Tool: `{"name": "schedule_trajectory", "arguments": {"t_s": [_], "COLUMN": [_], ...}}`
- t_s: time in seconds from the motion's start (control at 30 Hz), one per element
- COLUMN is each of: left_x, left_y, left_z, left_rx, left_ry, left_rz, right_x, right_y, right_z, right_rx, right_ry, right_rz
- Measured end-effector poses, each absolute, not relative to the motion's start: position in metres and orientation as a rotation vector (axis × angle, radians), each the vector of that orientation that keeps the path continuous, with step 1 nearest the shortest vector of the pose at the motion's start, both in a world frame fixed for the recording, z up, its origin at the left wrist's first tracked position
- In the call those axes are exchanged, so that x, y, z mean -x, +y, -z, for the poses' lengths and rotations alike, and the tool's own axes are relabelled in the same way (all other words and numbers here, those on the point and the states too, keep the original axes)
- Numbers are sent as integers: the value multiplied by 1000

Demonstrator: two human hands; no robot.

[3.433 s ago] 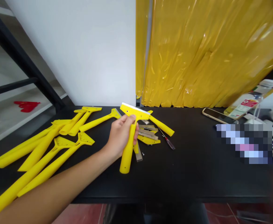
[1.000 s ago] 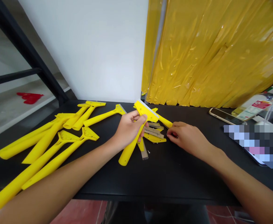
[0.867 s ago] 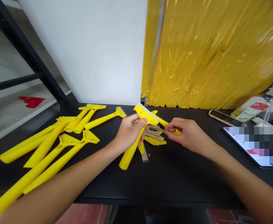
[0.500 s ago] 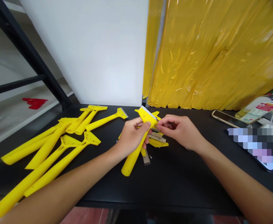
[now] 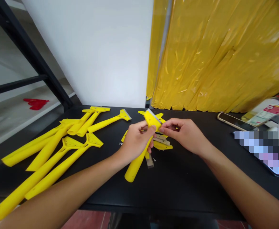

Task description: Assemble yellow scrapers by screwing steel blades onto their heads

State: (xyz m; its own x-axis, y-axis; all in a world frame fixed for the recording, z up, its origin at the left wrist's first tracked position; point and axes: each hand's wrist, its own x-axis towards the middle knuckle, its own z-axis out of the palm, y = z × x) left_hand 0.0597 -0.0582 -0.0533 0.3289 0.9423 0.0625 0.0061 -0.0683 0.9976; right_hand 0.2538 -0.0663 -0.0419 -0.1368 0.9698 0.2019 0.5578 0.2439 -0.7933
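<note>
My left hand (image 5: 136,140) is closed around a yellow scraper (image 5: 136,167), thumb on the neck. Its head tilts up to the right, with a thin metal blade along the top edge. At the right corner of the head, the thumb and fingers of my right hand (image 5: 184,133) are pinched together. Whatever is between those fingertips is too small or hidden to make out. Beneath both hands lie yellow head plates (image 5: 163,146) and greyish blade packs (image 5: 150,161), partly covered. A small screw (image 5: 154,159) lies beside them, and tiny nuts (image 5: 120,143) sit left of the left hand.
Several yellow scraper handles (image 5: 65,171) lie on the left of the black table (image 5: 182,190). One scraper with a blade (image 5: 106,122) rests behind them. A phone (image 5: 236,121) and a blurred-out screen (image 5: 261,152) are at the right. A white panel (image 5: 101,57) stands behind.
The held scraper's head has shifted slightly to the right and turned a little, with my right fingers staying at its corner. The other things lie as before.
</note>
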Motion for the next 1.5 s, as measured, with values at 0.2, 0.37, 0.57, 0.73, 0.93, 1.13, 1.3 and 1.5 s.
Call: {"name": "schedule_trajectory", "arguments": {"t_s": [0.2, 0.37, 0.57, 0.73, 0.93, 1.13, 1.3, 1.5], "left_x": [-59, -59, -59, -58, -55, -53, -47, -44], "left_y": [-55, -56, -56, -56, -57, -56, -52, -57], "left_z": [53, 51, 50, 50, 50, 49, 45, 37], "left_rx": [-1366, -1371, -1368, -1400, -1534, -1650, -1918, -2380], "left_ry": [909, 910, 900, 897, 909, 893, 917, 883], "left_rz": [-987, -973, -970, -952, -931, -919, -989, -1170], "right_x": [-254, -255, -253, -252, -251, -250, -248, -252], "right_y": [-63, -63, -63, -64, -70, -72, -79, -88], "right_z": [51, 52, 56, 55, 48, 53, 58, 53], "right_rx": [1298, 1293, 1202, 1110, 1084, 1040, 1027, 935], "right_ry": [-1689, -1651, -1628, -1503, -1451, -1437, -1549, -1874], "right_rz": [-704, -727, -773, -1052, -1264, -1191, -905, -318]}}
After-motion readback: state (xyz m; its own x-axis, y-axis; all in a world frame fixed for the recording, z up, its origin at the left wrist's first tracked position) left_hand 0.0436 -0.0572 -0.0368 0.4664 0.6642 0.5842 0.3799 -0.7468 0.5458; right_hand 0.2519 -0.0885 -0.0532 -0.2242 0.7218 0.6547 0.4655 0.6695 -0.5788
